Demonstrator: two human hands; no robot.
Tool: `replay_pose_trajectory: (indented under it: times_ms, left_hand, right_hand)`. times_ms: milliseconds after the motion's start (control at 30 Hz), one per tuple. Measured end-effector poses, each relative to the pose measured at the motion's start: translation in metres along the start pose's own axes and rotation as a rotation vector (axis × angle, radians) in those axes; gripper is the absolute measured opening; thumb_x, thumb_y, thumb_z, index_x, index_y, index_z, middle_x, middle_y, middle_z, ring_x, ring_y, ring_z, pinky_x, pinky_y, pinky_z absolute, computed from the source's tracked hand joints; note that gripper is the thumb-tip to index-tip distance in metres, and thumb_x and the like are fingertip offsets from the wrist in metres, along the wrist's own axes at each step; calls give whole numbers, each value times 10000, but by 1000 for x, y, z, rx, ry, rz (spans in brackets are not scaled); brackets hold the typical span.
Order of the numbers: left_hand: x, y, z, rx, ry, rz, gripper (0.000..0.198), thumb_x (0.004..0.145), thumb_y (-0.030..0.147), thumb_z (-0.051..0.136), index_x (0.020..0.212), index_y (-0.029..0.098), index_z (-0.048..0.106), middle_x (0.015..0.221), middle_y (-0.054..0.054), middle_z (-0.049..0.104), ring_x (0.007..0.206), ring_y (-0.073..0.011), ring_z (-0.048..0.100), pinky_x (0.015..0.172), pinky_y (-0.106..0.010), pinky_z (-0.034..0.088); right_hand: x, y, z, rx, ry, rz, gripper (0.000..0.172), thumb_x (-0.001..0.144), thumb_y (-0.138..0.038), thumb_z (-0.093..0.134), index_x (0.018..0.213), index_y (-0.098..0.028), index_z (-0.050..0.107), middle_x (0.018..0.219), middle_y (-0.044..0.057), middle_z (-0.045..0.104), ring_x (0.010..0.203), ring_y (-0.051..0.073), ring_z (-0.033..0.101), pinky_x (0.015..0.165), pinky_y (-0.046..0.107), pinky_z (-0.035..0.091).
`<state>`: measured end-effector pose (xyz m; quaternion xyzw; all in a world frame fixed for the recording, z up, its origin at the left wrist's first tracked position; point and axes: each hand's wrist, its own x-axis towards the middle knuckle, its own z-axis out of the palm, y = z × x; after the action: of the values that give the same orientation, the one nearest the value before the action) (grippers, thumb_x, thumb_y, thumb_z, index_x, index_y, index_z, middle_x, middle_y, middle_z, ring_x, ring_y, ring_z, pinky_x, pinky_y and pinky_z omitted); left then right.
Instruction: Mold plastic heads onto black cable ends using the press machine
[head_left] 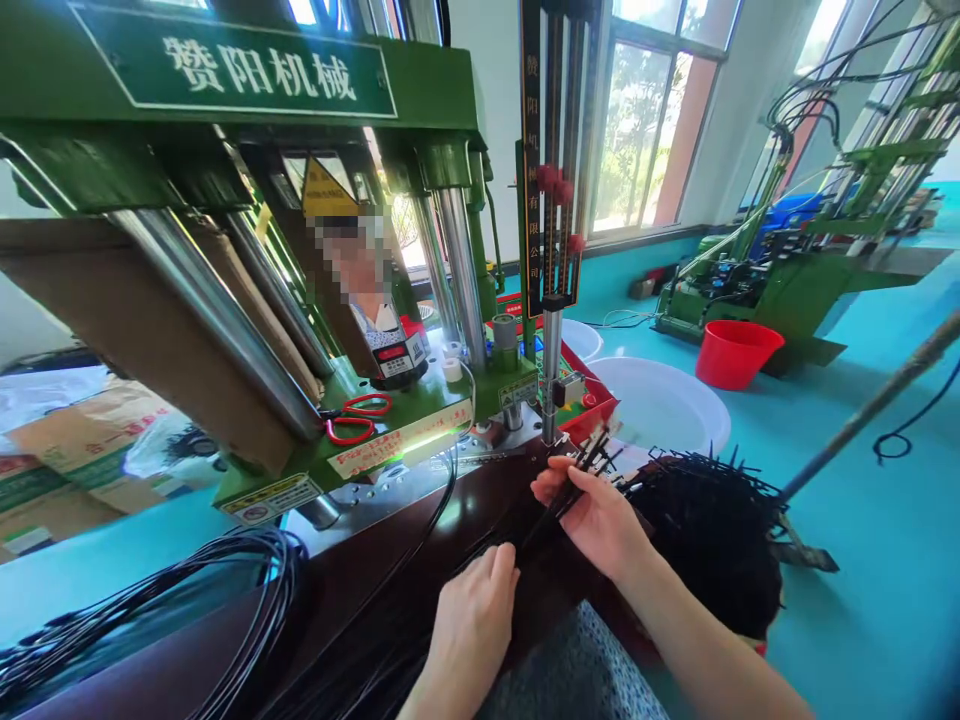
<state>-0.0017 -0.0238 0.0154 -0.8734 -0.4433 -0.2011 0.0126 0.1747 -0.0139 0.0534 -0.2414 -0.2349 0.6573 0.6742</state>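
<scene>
My right hand [600,515] is closed around a bundle of thin black cables [551,515], near their ends. The cable tips [600,445] stick up past its fingers, some of them pale. Lower and to the left, my left hand [476,610] is closed over the black cables, which trail down toward the lower left; its fingertips are mostly hidden. Both hands are above a dark brown tabletop [487,495]. Left of them, a coil of black cable [281,560] hangs over the table.
A green press machine [435,80] stands behind the table, with red-handled scissors [352,425] on its bed. To the right are a large heap of black pieces [705,540], a white basin [667,400], a red bucket [739,355] and a slanting pole [870,410].
</scene>
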Motion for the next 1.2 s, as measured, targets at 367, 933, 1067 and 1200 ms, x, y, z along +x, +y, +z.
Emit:
replay_pose_trajectory:
  times_ms: [367,933,1067,1200]
  left_hand:
    - [22,-13,9,109,-194,-151,193,786,57,410,794,197,544,833,-22,574,819,-166,547,635,-253,428]
    - [28,-12,7,152,-344,-150,79,783,169,500,859,189,505,880,-27,579,699,-172,622,500,-238,391]
    - [33,-17,5,81,-411,-160,93,767,163,519,854,194,511,897,-19,582,791,-173,599,577,-245,401]
    - [34,-27,6,-72,-347,-194,58,785,161,483,824,196,509,871,-15,586,854,-166,554,663,-254,397]
  right_hand:
    - [-10,0,-31,-164,80,23,260,738,-359,651,876,-139,673,843,93,699,877,223,623,867,374,390]
    - [-31,20,-54,-188,68,287,249,822,-344,524,870,-133,648,688,75,680,672,176,626,650,308,455]
    - [-35,21,-55,-207,67,269,260,821,-363,535,904,-144,646,673,49,644,650,165,600,614,303,451]
    - [-30,26,-53,-190,68,250,273,816,-384,537,909,-152,648,636,30,613,607,153,578,576,293,444]
